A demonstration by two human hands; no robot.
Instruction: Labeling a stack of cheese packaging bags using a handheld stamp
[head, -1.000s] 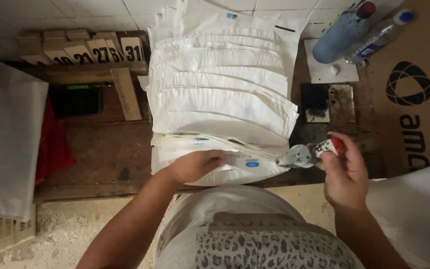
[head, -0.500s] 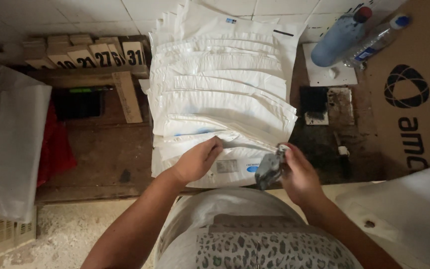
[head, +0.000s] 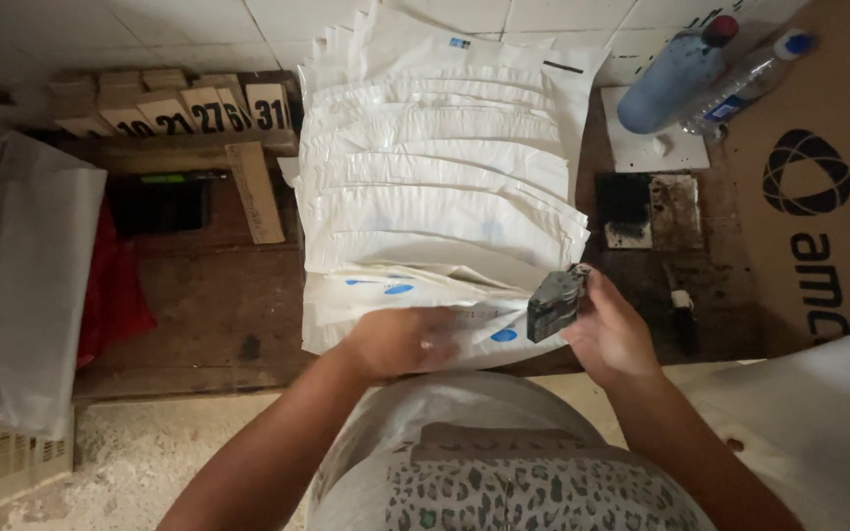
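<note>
A fanned stack of white paper bags (head: pixel 445 197) lies on a dark wooden table (head: pixel 209 315), each bag overlapping the one behind. My left hand (head: pixel 400 339) presses flat on the nearest bag, which carries blue marks. Just to its right, my right hand (head: pixel 607 329) grips a grey metal stamp (head: pixel 555 303) held over that bag's right edge, near a blue spot.
A black ink pad (head: pixel 649 209) sits right of the bags. Two plastic bottles (head: pixel 700 69) lie on a white tile at the back right beside a cardboard box (head: pixel 819 187). Numbered wooden blocks (head: pixel 189 103) stand back left; a white plastic bag (head: pixel 17 275) covers something red at left.
My right hand has come in from the ink pad side to the near bag's right edge with the stamp. The left hand stays on the bag, shifted slightly right.
</note>
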